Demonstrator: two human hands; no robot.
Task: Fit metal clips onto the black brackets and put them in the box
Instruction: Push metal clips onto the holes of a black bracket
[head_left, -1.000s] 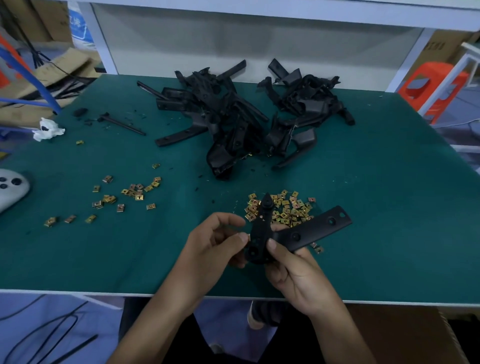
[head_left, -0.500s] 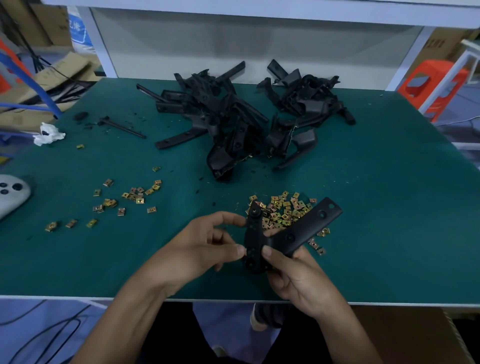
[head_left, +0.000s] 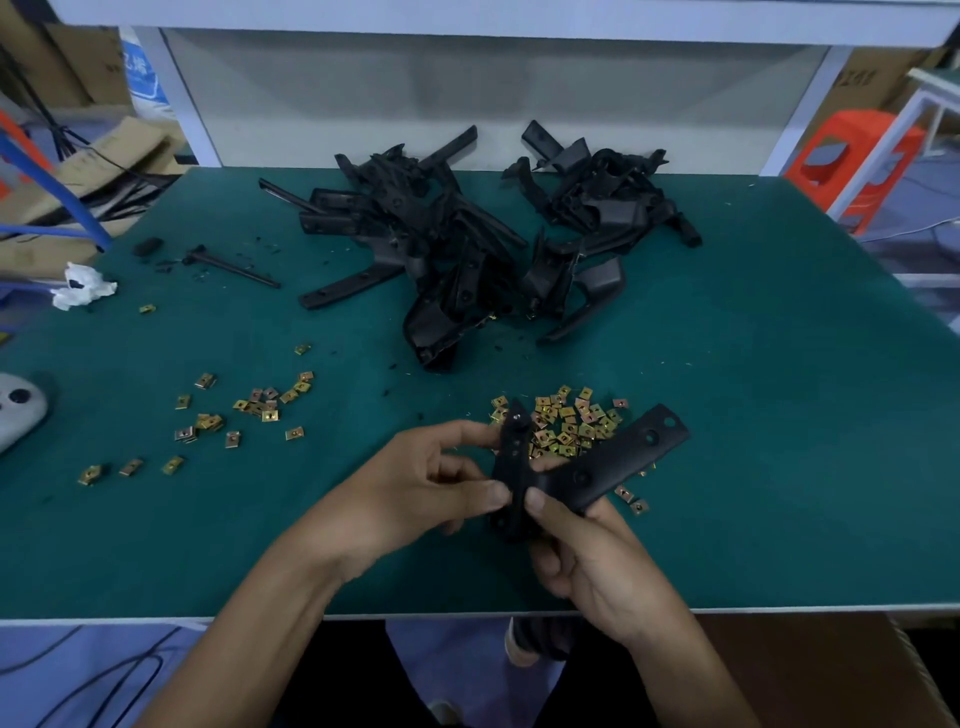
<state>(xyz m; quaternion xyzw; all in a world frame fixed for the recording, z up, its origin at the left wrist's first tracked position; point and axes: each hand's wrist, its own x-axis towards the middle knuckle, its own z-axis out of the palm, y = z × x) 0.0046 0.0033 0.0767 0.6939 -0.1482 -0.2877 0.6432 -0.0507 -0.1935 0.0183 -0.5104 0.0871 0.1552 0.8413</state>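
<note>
Over the near middle of the table (head_left: 779, 415), both hands hold one black bracket (head_left: 587, 470) just above the green mat. It is V-shaped: a short arm points away from the person, and a longer arm with holes runs up to the right.

Left hand (head_left: 415, 488): thumb and forefinger are closed on the short arm, one at its lower edge and one near its tip. Whether a clip sits between those fingers cannot be told.

Right hand (head_left: 597, 566): the thumb presses on the bend of the bracket and the fingers are curled beneath it, so the grip is clamped.

Clips (head_left: 569, 423): a pile of brass-coloured pieces lies on the mat directly behind the bracket, partly hidden by it. Loose clips (head_left: 254, 408) are scattered to the left, well apart from the pile.

Heap of brackets (head_left: 457, 244): it is stacked at the far middle of the table.

Other items: a white wad (head_left: 83, 286) lies at the left edge and a grey controller (head_left: 18, 410) nearer on the same side.
</note>
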